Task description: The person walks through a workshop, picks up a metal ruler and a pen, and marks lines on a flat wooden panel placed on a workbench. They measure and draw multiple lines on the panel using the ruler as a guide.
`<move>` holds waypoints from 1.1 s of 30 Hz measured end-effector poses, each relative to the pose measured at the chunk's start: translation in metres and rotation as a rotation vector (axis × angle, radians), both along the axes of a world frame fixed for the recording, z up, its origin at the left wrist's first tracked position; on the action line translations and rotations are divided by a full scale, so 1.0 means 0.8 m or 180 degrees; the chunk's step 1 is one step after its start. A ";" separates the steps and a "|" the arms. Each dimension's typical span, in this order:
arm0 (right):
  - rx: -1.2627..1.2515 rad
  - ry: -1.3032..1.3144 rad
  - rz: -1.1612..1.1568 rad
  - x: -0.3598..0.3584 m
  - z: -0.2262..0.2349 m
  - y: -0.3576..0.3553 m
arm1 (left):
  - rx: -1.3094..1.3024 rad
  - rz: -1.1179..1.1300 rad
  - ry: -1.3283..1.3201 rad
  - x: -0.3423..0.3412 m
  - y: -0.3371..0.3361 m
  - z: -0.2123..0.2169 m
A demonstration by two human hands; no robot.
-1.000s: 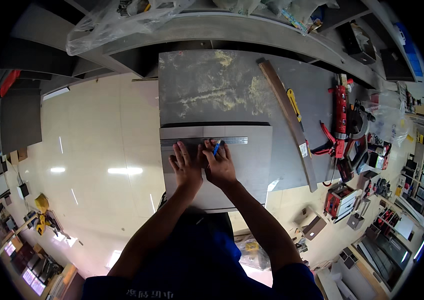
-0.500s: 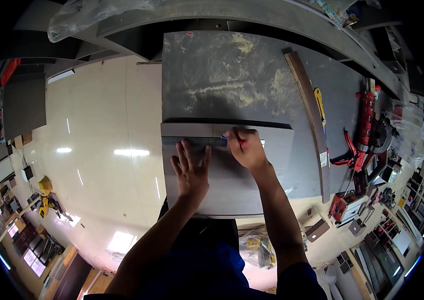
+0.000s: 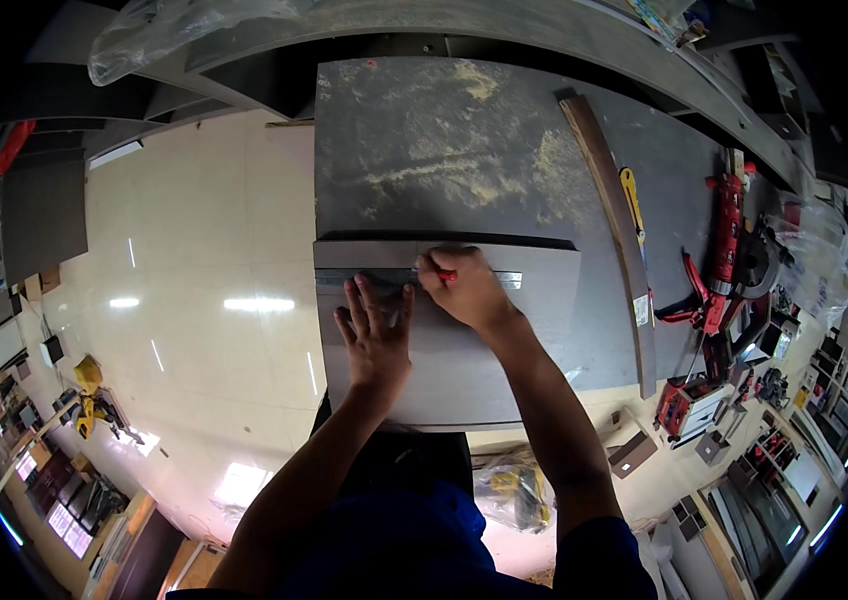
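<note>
Seen from the head camera, a person is bending over a dusty grey table, working on a smaller grey panel lying flat on its near end. The left hand is spreading wide open, palm down, its fingers fanning forward and pressing on a metal ruler that is lying across the panel from left to right. The left forearm is rising straight up from the lower edge of the picture, wrist level with the panel. The right hand is closing around a red-handled marking tool, its tip meeting the ruler's edge just beside the left fingertips; whether it is a pencil or a knife cannot be told. The right forearm is angling in from the lower right, the wrist bending leftward over the panel. Sawdust is lying scattered on the table beyond the panel. A long wooden strip is resting diagonally at the right, with a yellow tool just beside it and a red power saw further right. A pale glossy floor is showing at the left.
</note>
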State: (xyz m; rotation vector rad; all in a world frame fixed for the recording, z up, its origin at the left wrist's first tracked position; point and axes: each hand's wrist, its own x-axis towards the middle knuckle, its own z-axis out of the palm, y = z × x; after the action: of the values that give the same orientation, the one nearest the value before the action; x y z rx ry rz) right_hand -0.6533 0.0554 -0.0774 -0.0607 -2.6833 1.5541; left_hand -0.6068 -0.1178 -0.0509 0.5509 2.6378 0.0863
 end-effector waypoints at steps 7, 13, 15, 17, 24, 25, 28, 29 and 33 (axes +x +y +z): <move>0.0566 -0.0139 -0.0043 0.039 0.032 0.057 | -0.0078 -0.0030 0.0119 0.003 -0.002 -0.007; 0.0386 -0.0099 -0.0016 0.032 0.017 0.029 | 0.0047 -0.0013 0.0200 0.005 -0.001 -0.010; 0.0315 0.0123 -0.0043 0.022 0.010 -0.002 | 0.0054 -0.0027 0.0235 0.006 -0.002 -0.013; 0.0230 0.0326 -0.0189 0.014 0.007 -0.030 | 0.0047 -0.0028 0.0183 0.007 -0.002 -0.013; 0.0396 0.0074 -0.0274 0.032 0.012 0.012 | 0.0034 0.0002 0.0181 0.005 -0.002 -0.010; 0.0348 -0.0032 -0.0358 0.036 0.018 0.026 | 0.0031 0.0010 0.0158 0.004 0.000 -0.009; 0.0289 -0.0376 -0.0484 0.050 0.028 0.058 | -0.0020 -0.0019 0.0227 0.005 -0.001 -0.012; 0.0321 -0.0499 -0.0455 0.053 0.029 0.065 | -0.0048 -0.0041 0.0277 0.006 -0.002 -0.013; 0.0166 -0.0377 -0.0531 0.051 0.024 0.050 | -0.0018 0.0002 0.0255 0.006 -0.001 -0.015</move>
State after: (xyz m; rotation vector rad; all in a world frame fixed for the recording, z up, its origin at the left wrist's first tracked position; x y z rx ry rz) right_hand -0.6127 0.0954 -0.0583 -0.3759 -2.7227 1.4753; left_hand -0.6018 -0.1186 -0.0626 0.5624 2.7150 0.0580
